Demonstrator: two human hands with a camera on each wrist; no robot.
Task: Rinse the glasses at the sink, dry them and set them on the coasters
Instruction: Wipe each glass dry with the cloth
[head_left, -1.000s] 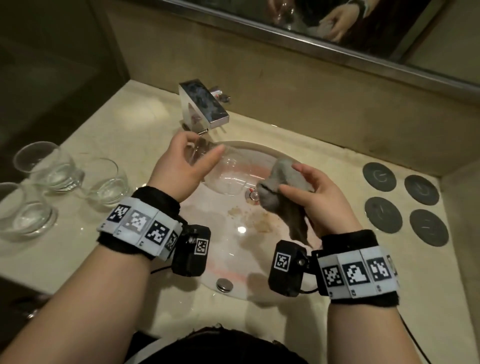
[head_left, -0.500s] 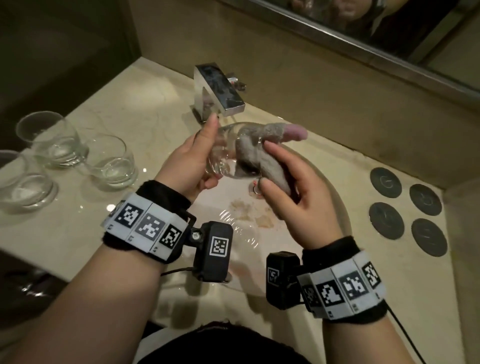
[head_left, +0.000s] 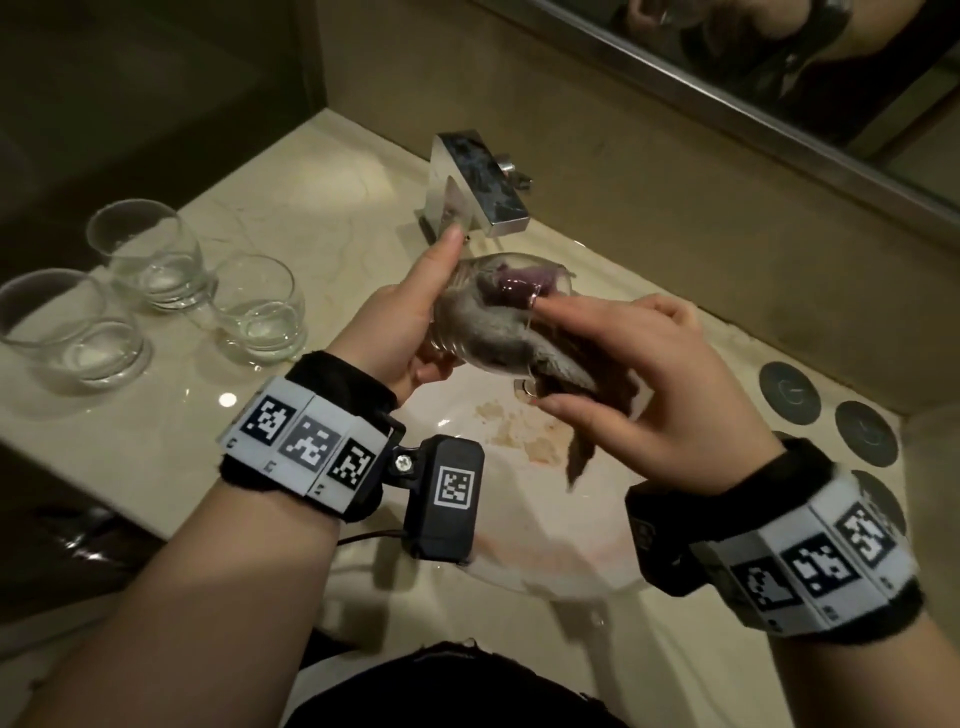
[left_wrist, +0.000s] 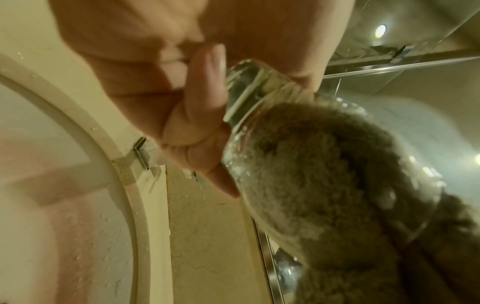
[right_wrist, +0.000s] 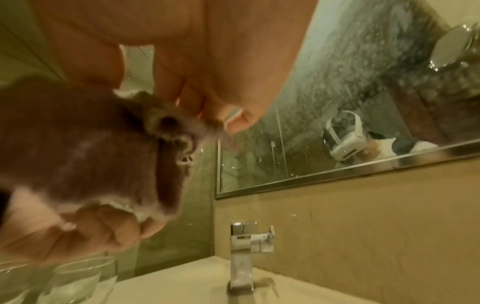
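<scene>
The left hand (head_left: 402, 332) grips the base end of a clear glass (head_left: 470, 327), thumb stretched up along its side and the other fingers (left_wrist: 197, 115) curled under the thick bottom. The right hand (head_left: 639, 384) pinches a grey cloth (head_left: 550, 358) at the glass's mouth: one finger lies along the upper rim, the thumb sits below, and the cloth is stuffed inside so that it fills most of the bowl. A dark tail of cloth hangs out and down toward the basin.

The glass lies on its side in the middle of the head view, held in the air over the sink (head_left: 519, 561). Its long axis runs roughly left to right and tilts down to the right, base toward the left hand, open mouth toward the right hand. In the left wrist view the cloth presses against the inner wall, with droplets on the glass.

Just above the hands stands the chrome tap (head_left: 478, 182). At the left of the frame three more glasses (head_left: 156, 254) stand upright on the pale stone surface (head_left: 322, 208), close together. At the right edge dark round coasters (head_left: 789, 392) lie flat on the surface, partly hidden behind the right wrist. A mirror (head_left: 779, 62) runs along the wall in the upper right.
</scene>
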